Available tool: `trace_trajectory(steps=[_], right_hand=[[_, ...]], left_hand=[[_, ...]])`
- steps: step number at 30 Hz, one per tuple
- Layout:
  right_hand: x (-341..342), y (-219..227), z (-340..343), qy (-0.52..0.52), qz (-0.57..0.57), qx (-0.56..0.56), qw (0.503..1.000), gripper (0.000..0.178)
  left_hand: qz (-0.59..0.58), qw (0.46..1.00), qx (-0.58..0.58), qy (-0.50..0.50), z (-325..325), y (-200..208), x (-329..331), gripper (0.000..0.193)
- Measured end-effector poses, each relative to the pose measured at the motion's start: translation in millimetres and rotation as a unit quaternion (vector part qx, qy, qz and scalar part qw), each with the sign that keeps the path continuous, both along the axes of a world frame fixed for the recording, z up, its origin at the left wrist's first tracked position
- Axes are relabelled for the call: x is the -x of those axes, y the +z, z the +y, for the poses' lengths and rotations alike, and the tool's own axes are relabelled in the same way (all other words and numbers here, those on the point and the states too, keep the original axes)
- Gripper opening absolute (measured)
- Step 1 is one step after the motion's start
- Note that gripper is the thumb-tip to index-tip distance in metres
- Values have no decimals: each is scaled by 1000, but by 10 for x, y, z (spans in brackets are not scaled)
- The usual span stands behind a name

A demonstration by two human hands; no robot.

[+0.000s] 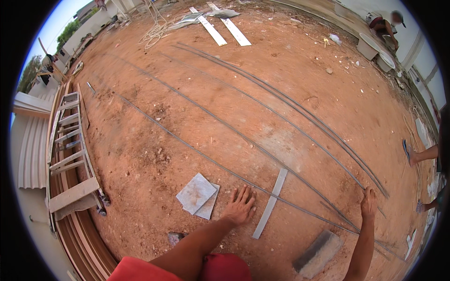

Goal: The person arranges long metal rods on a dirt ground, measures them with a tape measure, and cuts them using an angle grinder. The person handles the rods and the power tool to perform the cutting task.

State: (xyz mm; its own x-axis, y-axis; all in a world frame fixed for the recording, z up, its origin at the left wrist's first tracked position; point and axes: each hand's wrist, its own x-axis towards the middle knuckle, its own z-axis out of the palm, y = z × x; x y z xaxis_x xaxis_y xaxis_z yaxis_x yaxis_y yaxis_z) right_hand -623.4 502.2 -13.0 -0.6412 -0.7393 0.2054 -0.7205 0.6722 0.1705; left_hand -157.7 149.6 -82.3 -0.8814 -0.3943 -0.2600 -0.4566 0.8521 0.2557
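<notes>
My left hand (pixel 240 205) rests with fingers spread on the reddish dirt, between two square grey tiles (pixel 196 191) and a flat grey strip (pixel 270 204). At the right, my right hand (pixel 369 203) is closed around a long thin metal rod (pixel 281 115) near its near end. Nearer me, another rod (pixel 187 144) and one beside it (pixel 234 131) run across the ground and meet at lower right, the nearest one crossing the strip. Beyond the held rod lies a close pair of rods (pixel 323 124).
A grey block (pixel 318 253) lies between my arms. A ladder (pixel 70 136) and long boards (pixel 79 243) line the left side. White planks (pixel 209 29) and a coiled hose (pixel 154 30) are far off. Another person crouches by tubs (pixel 369 46); someone's leg (pixel 422 155) shows at right.
</notes>
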Motion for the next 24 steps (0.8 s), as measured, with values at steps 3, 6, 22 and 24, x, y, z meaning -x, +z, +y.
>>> trace_trajectory(steps=[3,6,22,24], right_hand=[[-57,156,615,-42,-44,-59,996,9],[-155,239,708,-62,-46,-93,993,11],[-216,171,-227,-16,-11,71,997,12],[-361,313,-291,4,-42,143,989,17]], left_hand=[[-17,1000,-10,4,3,72,5,66],[-16,1000,-2,7,-11,38,-30,66],[7,1000,-6,13,3,57,-46,63],[-18,1000,-20,13,-8,99,-28,64]])
